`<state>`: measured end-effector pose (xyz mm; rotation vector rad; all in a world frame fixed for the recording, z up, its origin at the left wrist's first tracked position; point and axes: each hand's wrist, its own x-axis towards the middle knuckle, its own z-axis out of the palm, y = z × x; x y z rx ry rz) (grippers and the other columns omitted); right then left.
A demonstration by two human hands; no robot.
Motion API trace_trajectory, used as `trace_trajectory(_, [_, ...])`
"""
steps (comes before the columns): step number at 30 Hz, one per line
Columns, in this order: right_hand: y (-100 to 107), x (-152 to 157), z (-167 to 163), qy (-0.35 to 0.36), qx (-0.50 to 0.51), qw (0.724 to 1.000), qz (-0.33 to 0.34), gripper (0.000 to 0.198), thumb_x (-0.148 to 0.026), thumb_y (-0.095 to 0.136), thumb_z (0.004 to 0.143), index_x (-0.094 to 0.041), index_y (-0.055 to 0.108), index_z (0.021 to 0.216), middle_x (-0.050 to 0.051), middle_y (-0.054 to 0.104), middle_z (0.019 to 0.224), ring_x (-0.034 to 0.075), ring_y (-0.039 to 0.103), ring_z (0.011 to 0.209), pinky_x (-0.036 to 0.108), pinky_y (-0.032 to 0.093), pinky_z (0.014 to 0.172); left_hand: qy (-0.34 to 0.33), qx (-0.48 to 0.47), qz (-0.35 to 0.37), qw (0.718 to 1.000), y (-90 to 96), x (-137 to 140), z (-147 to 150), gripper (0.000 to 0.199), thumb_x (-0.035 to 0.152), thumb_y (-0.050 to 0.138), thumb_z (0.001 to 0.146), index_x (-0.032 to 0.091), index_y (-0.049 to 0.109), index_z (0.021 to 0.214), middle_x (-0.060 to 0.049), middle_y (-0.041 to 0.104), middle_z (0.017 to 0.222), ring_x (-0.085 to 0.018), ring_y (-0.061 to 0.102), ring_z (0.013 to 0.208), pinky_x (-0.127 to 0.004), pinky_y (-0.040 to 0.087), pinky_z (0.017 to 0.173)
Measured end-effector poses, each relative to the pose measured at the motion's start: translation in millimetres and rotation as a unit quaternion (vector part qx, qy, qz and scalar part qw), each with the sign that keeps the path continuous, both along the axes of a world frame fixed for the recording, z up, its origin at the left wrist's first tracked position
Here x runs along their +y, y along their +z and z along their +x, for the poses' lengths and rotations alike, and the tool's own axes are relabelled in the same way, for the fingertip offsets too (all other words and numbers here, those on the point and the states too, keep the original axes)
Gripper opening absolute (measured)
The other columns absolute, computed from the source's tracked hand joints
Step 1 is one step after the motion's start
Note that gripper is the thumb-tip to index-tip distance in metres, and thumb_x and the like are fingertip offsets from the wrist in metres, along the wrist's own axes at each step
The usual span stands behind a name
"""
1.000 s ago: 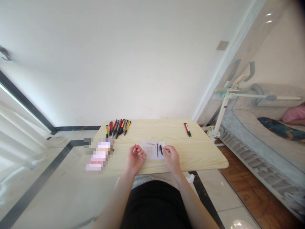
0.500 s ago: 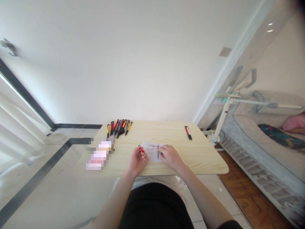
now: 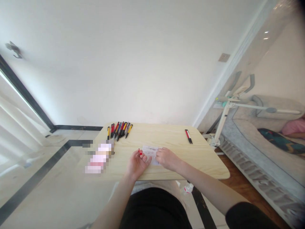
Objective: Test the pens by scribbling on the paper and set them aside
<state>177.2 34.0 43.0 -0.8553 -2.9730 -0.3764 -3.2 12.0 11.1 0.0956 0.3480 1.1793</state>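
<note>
My left hand (image 3: pixel 138 164), palm partly up, pinches a small red pen part (image 3: pixel 140 154) with a dark tip; the fingers cover much of it. Under and between both hands lies a paper sheet (image 3: pixel 149 150) with dark markings on the light wooden table. My right hand (image 3: pixel 168 158) rests over the sheet's right edge, its fingers closed together. Whatever sits in those fingers is hidden.
Several red, yellow and dark pens (image 3: pixel 120 129) lie bunched at the table's back left. Two more pens (image 3: pixel 188 136), one red and one white, lie at the right. A blurred pinkish item (image 3: pixel 98 157) covers the left edge. A plastic bottle (image 3: pixel 188 187) stands below the table (image 3: pixel 205 165).
My right hand has drawn slightly left, its fingers closing in. The thin dark stick seen by it on the sheet no longer shows. My left thumb has stretched toward the sheet. The view tilted slightly.
</note>
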Motion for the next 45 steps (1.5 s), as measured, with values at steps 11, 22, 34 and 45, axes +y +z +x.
trace_trajectory(11, [5,1,-1,0.019,-0.039,0.999,-0.014,0.018,-0.015,0.048,0.083,-0.014,0.064,0.074,0.007,0.063,0.074,0.018,0.054,0.078,0.031,0.037,0.072,-0.022,0.006,-0.003,1.0,0.1,0,1,0.015,0.023,0.053,0.075,0.016,0.053,0.062,0.004,0.053,0.05,-0.012,0.057,0.057,-0.042,0.042,0.081])
trace_trajectory(22, [7,2,-4,0.043,-0.068,0.997,-0.001,0.021,-0.015,0.046,0.084,-0.014,0.063,0.073,0.007,0.063,0.076,0.018,0.055,0.079,0.032,0.037,0.07,-0.024,0.012,0.004,1.0,-4.8,2,2,0.016,0.021,0.052,0.077,0.016,0.055,0.063,0.004,0.055,0.049,-0.012,0.057,0.054,-0.047,0.039,0.085])
trace_trajectory(34, [-1,12,-13,0.069,-0.065,0.995,0.018,0.018,-0.013,0.047,0.082,-0.016,0.063,0.074,0.006,0.066,0.077,0.017,0.055,0.075,0.03,0.037,0.066,-0.034,0.006,0.012,0.999,-2.9,2,0,0.014,0.021,0.051,0.077,0.015,0.055,0.065,0.003,0.054,0.051,-0.011,0.056,0.054,-0.041,0.042,0.081])
trace_trajectory(45, [-16,21,-17,0.099,-0.038,0.994,0.022,0.022,-0.011,0.045,0.08,-0.019,0.062,0.067,0.004,0.064,0.07,0.018,0.055,0.07,0.032,0.038,0.067,-0.025,0.011,0.024,0.999,-4.7,3,2,0.016,0.021,0.051,0.077,0.016,0.055,0.063,0.003,0.051,0.05,-0.011,0.054,0.052,-0.032,0.045,0.069])
